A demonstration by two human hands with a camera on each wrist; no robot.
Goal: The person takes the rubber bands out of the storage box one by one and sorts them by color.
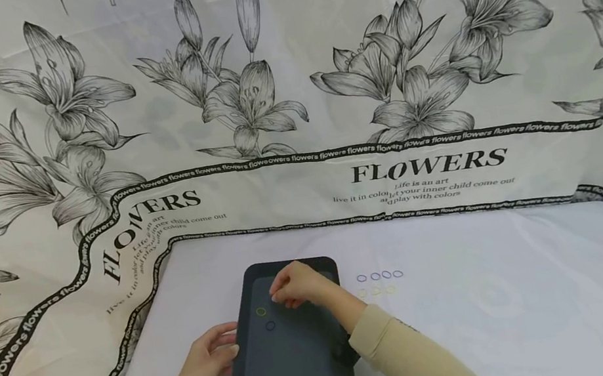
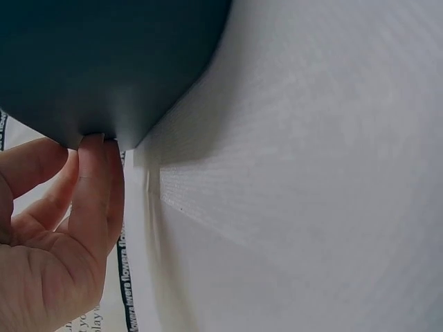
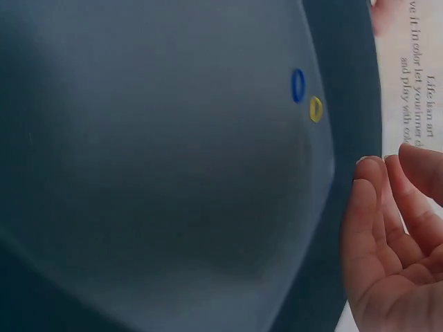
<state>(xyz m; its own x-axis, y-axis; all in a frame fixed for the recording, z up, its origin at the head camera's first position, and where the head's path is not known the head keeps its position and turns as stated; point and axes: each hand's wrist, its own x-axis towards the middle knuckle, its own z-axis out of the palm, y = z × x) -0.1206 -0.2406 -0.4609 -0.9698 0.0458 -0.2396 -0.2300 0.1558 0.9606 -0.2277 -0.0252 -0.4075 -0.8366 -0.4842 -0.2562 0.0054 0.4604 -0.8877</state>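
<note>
A dark rectangular tray [image 1: 294, 375] lies on the white table, with a yellow ring [image 1: 261, 312] and a blue ring [image 1: 270, 326] inside it. My left hand [image 1: 206, 362] grips the tray's left edge, and in the left wrist view its fingertips [image 2: 91, 142] meet the rim. Over the far part of the tray, my right hand [image 1: 298, 285] has its fingers bent and thumb close to them. In the right wrist view the blue ring [image 3: 297, 86] and yellow ring [image 3: 316, 109] sit beyond its fingertips [image 3: 369, 162]; I cannot tell whether it pinches something small.
Right of the tray, several blue rings [image 1: 386, 274] lie in a row on the table. A row of three yellow rings [image 1: 376, 291] lies just nearer. Behind the table hangs a white cloth [image 1: 290, 190] printed with flowers and lettering.
</note>
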